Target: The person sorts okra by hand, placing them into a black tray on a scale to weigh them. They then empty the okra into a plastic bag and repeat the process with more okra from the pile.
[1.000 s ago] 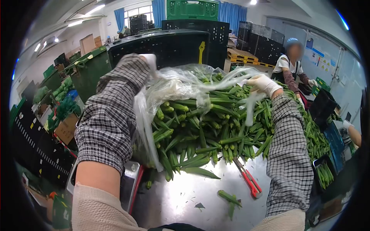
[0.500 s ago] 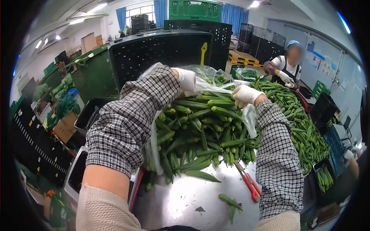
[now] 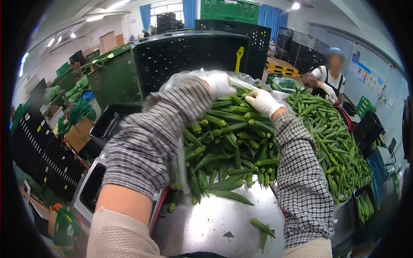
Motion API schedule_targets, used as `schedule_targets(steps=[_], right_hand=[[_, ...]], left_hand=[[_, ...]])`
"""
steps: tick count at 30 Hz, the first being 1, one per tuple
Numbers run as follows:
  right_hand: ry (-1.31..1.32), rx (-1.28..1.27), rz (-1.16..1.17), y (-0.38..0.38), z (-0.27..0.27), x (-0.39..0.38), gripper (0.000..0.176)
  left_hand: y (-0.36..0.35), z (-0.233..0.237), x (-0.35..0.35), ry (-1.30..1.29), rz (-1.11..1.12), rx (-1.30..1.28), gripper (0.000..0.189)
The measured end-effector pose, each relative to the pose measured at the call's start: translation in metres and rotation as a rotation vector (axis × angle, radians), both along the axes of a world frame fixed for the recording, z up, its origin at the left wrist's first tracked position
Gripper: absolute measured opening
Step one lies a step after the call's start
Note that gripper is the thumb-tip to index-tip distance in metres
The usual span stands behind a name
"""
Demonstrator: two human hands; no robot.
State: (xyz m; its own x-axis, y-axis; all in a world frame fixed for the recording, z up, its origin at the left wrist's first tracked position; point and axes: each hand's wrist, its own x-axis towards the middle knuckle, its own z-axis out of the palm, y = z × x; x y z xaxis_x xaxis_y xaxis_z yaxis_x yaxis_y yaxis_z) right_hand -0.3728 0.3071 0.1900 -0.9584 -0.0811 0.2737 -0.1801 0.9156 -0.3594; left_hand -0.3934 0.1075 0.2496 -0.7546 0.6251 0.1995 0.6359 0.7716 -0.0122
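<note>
Two gloved hands, left hand and right hand gripping clear plastic, okra heaped below.

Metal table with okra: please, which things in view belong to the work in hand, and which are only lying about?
Likely in the work:
- left hand and right hand
- clear plastic by the hands
- okra pile
- metal table

Probably just lying about:
- cardboard box
- green netting
- yellow pallet
</note>
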Motion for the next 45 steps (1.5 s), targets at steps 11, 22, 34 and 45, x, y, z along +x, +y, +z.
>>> schedule_targets(steps=[11,22,34,45], right_hand=[[-0.075,0.367,-0.221,-0.007,-0.013,-0.013,0.084],[0.009,0.197,-0.086,-0.003,-0.023,-0.020,0.085],[-0.276,0.188,-0.129,0.005,-0.013,0.013,0.091],[-0.394,0.006,-0.082,0.010,-0.027,0.046,0.085]], left_hand=[[0.014,-0.063,-0.032,-0.212,0.216,0.031,0.091],[0.021,-0.072,-0.036,-0.289,0.148,-0.010,0.085],[0.015,-0.057,-0.010,-0.450,0.025,-0.071,0.099],[0.025,-0.062,0.015,-0.340,0.122,-0.222,0.100]])
